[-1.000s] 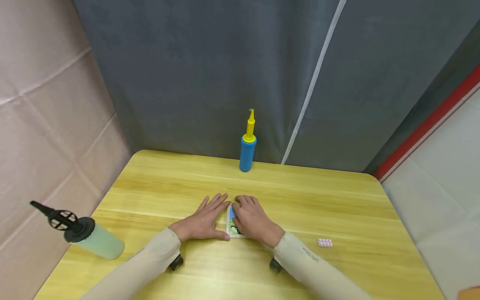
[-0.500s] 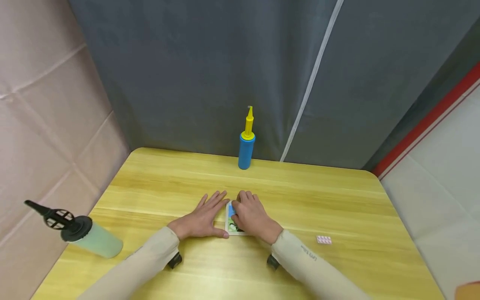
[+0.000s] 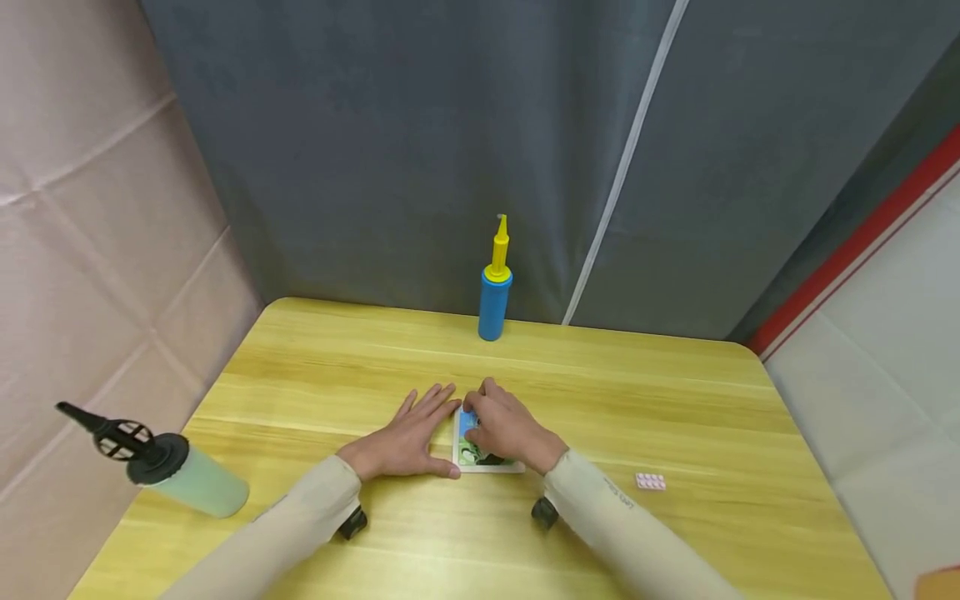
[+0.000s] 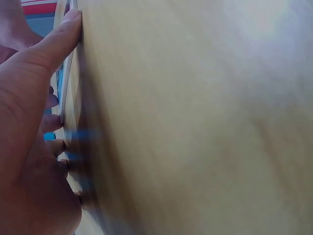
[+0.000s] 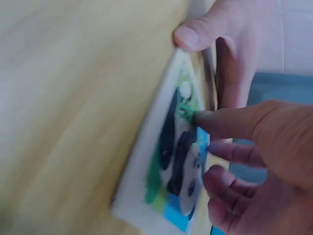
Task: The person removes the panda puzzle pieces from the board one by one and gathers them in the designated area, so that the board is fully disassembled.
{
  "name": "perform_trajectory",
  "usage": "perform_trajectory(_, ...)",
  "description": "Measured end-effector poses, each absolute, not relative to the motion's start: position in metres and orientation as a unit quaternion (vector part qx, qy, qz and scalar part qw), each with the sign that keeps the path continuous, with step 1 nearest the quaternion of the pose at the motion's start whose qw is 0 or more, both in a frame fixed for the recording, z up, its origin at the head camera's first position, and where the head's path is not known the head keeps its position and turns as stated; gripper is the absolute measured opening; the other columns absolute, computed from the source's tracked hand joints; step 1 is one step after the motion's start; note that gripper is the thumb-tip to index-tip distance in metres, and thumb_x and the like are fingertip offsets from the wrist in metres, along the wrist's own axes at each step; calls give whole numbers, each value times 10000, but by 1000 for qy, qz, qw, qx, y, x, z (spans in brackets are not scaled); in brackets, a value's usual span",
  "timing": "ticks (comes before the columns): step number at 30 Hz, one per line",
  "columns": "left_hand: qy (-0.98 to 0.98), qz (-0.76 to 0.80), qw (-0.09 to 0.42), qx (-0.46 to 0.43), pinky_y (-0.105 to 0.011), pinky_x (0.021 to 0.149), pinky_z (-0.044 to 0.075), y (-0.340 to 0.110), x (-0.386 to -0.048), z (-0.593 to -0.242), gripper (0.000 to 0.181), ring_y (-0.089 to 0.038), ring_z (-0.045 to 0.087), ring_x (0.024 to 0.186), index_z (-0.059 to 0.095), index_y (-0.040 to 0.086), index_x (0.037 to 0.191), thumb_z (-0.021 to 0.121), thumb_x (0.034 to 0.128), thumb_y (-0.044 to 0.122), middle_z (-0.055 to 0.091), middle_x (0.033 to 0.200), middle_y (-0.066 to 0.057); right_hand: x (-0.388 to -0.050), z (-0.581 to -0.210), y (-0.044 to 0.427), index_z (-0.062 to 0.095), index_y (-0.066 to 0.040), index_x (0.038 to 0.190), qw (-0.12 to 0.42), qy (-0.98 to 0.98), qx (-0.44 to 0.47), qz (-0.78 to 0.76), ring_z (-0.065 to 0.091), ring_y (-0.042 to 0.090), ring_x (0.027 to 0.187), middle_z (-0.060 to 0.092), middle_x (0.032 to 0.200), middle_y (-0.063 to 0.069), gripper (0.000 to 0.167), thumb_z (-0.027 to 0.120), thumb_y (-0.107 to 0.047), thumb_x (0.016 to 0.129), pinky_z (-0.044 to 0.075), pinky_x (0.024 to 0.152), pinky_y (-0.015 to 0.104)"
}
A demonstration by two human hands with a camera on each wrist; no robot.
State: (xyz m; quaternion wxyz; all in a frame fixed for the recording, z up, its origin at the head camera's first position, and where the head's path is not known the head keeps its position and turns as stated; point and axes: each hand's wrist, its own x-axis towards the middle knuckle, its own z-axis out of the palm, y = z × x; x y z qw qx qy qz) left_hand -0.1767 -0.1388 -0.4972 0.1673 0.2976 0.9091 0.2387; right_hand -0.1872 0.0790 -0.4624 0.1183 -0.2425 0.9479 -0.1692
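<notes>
While both hands are at it, the white-framed panda board point(image 3: 474, 458) lies on the wood-grain table point(image 3: 337, 350), approx. mid-width & btwn the hands. Pic on it: blk-&-white panda, w/ green & blue patches around.

L hand point(image 3: 401, 447) rests w/ fingers spread, grasping nothing; thumb tip touches the board's near L corner, index tip right by the far L one. R hand point(image 3: 508, 427) is over the R part of the board, fingers bent, thumb tip at the pic; can't tell if it pinches a piece or only touches. Cream sleeves point(image 3: 603, 508) on both arms, blk device point(image 3: 352, 523) under the L wrist, another like it under the R.

Farther out: small pink studded brick point(image 3: 650, 482) on the table, R of the R forearm. Blue-&-yellow hand pump point(image 3: 492, 307) upright nr the back edge, beyond the board. Mint-green bottle point(image 3: 206, 482) w/ blk cap & nozzle at the table's L side, well apart from the hands. Dk gray curtain point(image 3: 405, 150) w/ pale strip behind; pinkish wall point(image 3: 90, 217) to L, red band point(image 3: 862, 250) & white wall point(image 3: 892, 358) to R.
</notes>
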Motion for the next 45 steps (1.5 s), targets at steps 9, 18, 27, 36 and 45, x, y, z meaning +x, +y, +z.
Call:
perform_trajectory(9,908,240,164,301,-643,1364,-20,-139,-178,-497,1109,-358,12,1702,280,112,1694,770,875,678,55,1824,-111,-180,-468,79,656,-125,1469,62,950,-288,-107,518,149,876,612,1169,79,484,730,-277,1015,492,758,275)
perform_trajectory(18,908,239,162,303,-649,1361,-22,-139,-179,-498,1109,-363,17,1700,277,94,1692,773,880,664,55,1824,-111,-176,-474,81,733,-93,1328,15,952,-297,-77,470,144,822,588,1042,45,393,742,-326,1011,443,699,261)
perform_trajectory(27,904,250,149,312,-690,1343,14,-139,-178,-499,1106,-425,58,1686,297,38,1672,808,874,609,97,1813,-171,-171,-478,84,723,-63,1314,-5,950,-296,-95,471,140,829,591,1039,42,384,745,-297,1011,432,695,245)
perform_trajectory(36,909,235,157,306,-655,1359,-16,-139,-178,-497,1115,-379,21,1698,264,63,1691,778,888,641,52,1823,-130,-168,-474,76,743,-33,1253,0,957,-280,-75,502,171,851,595,1030,41,397,740,-345,1008,527,794,361)
perform_trajectory(45,907,244,149,311,-683,1348,8,-138,-178,-497,1101,-417,48,1689,282,26,1675,796,889,600,85,1814,-167,-167,-481,79,736,-41,1253,-47,954,-289,-66,552,181,887,620,1060,51,359,714,-321,1030,538,777,342)
